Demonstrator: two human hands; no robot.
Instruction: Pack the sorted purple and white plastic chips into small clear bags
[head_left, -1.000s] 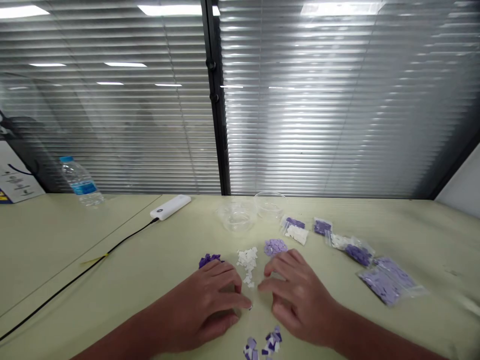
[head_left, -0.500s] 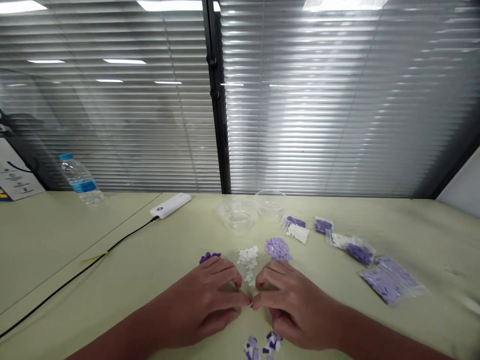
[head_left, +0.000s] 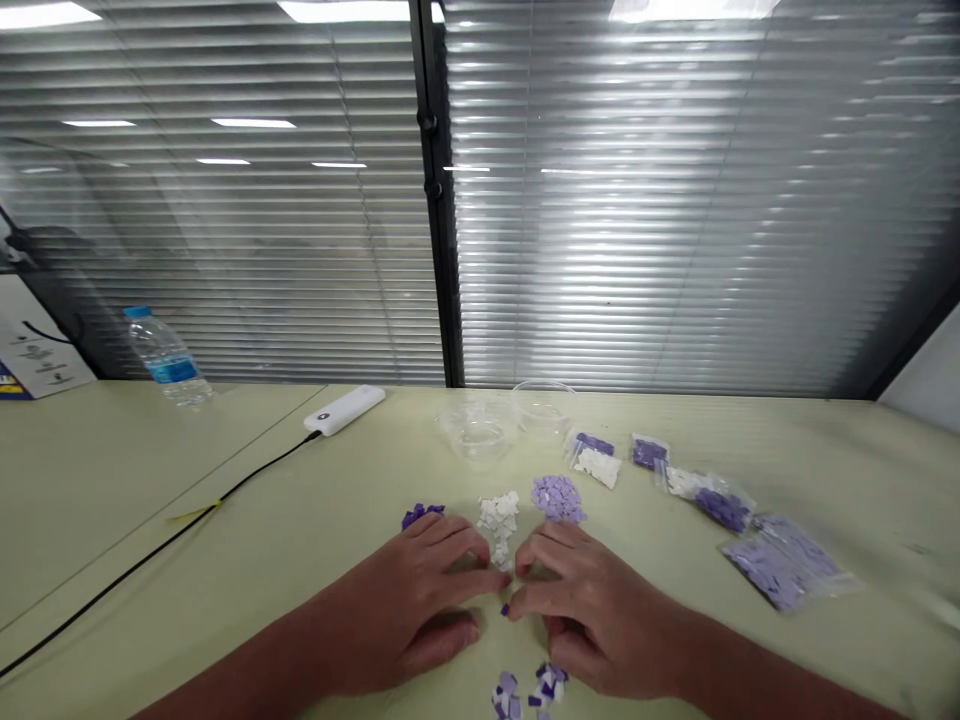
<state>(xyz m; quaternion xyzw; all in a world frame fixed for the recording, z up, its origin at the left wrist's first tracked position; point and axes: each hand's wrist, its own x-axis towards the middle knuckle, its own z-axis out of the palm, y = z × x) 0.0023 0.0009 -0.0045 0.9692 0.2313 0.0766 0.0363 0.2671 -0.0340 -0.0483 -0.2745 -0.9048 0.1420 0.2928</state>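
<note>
My left hand (head_left: 431, 600) rests over the table with its index finger stretched toward the small white pieces and its thumb apart below, nothing between them. A single dark purple piece (head_left: 505, 609) lies by the index fingertip of my right hand (head_left: 592, 610), whose thumb is apart from that finger. Just beyond the hands are a pile of white pieces (head_left: 499, 512), a pile of light purple pieces (head_left: 557, 498) and a dark purple pile (head_left: 421, 513), partly behind my left hand. Nearer to me sit two small mixed clusters, one on the left (head_left: 507, 695) and one on the right (head_left: 549, 685).
Clear plastic containers (head_left: 480, 440) stand toward the back. Several small bags of pieces (head_left: 780, 570) lie on the right. At the left are a white device (head_left: 345, 410) with a black cable (head_left: 255, 480), a water bottle (head_left: 169, 360) and a white box (head_left: 34, 340).
My left index fingertip has lifted away from the right one and moved slightly up toward the white pieces. The dark purple piece between them now shows. My right hand has hardly moved.
</note>
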